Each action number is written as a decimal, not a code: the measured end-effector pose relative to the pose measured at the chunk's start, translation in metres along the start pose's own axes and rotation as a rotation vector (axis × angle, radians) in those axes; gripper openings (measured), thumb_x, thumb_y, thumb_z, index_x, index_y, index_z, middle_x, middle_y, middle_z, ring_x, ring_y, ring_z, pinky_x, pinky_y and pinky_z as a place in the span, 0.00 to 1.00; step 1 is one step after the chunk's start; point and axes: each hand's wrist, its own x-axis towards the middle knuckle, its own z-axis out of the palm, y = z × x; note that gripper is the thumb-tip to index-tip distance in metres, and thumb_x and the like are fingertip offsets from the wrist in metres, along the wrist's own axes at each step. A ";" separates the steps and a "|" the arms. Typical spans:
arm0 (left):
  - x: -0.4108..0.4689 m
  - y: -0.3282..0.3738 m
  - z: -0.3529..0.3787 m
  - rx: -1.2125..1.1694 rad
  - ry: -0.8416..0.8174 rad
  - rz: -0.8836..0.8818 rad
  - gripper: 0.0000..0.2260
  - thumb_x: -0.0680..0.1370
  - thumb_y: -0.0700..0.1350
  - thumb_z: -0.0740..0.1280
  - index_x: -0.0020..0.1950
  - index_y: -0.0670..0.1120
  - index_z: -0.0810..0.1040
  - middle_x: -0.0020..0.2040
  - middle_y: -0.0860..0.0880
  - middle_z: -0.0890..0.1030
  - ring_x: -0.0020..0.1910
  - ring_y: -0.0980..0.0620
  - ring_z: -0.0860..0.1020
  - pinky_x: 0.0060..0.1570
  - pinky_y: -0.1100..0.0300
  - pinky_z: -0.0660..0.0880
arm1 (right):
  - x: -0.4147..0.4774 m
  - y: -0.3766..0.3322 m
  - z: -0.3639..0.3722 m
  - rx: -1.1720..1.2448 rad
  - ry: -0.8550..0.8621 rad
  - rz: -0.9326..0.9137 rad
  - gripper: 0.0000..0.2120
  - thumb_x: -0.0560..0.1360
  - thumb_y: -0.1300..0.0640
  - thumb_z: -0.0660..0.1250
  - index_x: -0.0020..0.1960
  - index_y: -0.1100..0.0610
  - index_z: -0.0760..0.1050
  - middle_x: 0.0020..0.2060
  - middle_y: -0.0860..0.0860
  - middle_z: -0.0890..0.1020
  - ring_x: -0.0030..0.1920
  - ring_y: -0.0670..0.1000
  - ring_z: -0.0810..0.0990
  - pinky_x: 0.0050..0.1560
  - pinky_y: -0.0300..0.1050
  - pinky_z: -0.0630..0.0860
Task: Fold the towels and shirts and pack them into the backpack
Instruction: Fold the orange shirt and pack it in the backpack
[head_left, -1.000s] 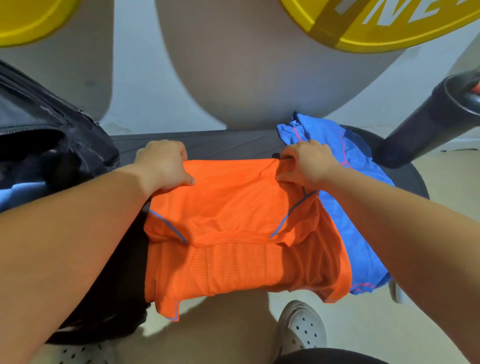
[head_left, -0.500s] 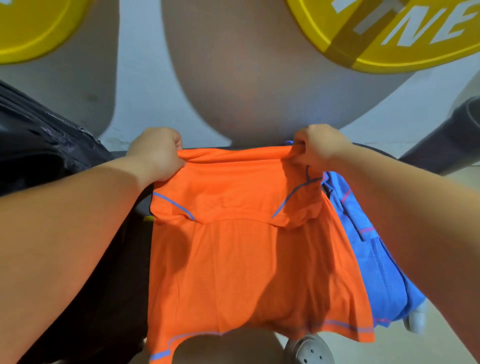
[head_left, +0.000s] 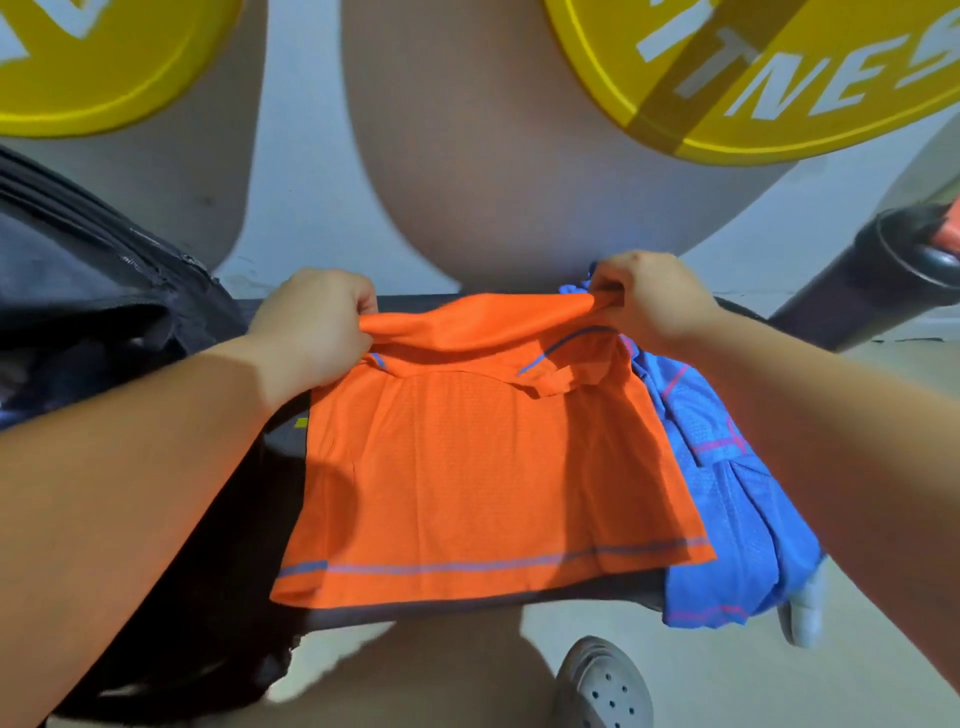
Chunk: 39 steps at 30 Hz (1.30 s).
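Head view, looking down: two shirts, two hands, one backpack. The orange shirt (head_left: 483, 467) lies spread on a dark padded bench (head_left: 415, 302), its hem with a blue stripe reaching the near edge. The left hand (head_left: 311, 322) grips the shirt's far left corner with curled fingers, and the right hand (head_left: 649, 306) pinches the far right corner in the same way. Between them the top edge is lifted off the bench and folds slightly toward the person. The blue shirt (head_left: 727, 493), trimmed with pink stitching, lies crumpled just beside the orange one on the right, partly under its edge and hanging over the side of the bench. The black backpack (head_left: 78, 291) sits at the left end of the bench, touching the left forearm, a zipper line showing along its top. Dark fabric (head_left: 208, 571) hangs below the left forearm; whether it belongs to the backpack cannot be told.

Two yellow weight plates with white lettering hang above, one upper left (head_left: 93, 62) and one upper right (head_left: 779, 78), against a pale wall (head_left: 301, 156). One black cylindrical roller (head_left: 857, 275) juts in from the right. Below the bench, on a beige floor (head_left: 779, 691), one grey perforated clog (head_left: 602, 686) and one white shoe (head_left: 805, 613) show.
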 end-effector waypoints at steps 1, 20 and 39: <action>-0.012 0.004 -0.002 0.020 -0.010 0.028 0.08 0.68 0.40 0.70 0.35 0.52 0.75 0.35 0.54 0.78 0.39 0.45 0.77 0.39 0.55 0.74 | -0.011 -0.001 -0.003 0.004 -0.001 -0.029 0.06 0.68 0.61 0.71 0.43 0.53 0.79 0.39 0.50 0.77 0.44 0.60 0.79 0.40 0.47 0.69; -0.193 0.007 0.032 0.140 -0.146 0.170 0.11 0.67 0.42 0.72 0.37 0.51 0.70 0.37 0.52 0.73 0.41 0.45 0.73 0.37 0.54 0.69 | -0.197 -0.020 0.019 -0.010 -0.235 -0.147 0.10 0.66 0.57 0.75 0.46 0.53 0.79 0.40 0.50 0.77 0.44 0.57 0.78 0.42 0.50 0.75; -0.162 0.057 0.080 0.216 -0.158 0.027 0.30 0.81 0.60 0.56 0.79 0.47 0.61 0.80 0.44 0.59 0.78 0.41 0.57 0.73 0.37 0.56 | -0.128 -0.133 0.066 -0.155 -0.446 0.012 0.38 0.78 0.29 0.45 0.81 0.48 0.48 0.81 0.53 0.46 0.80 0.60 0.47 0.76 0.64 0.50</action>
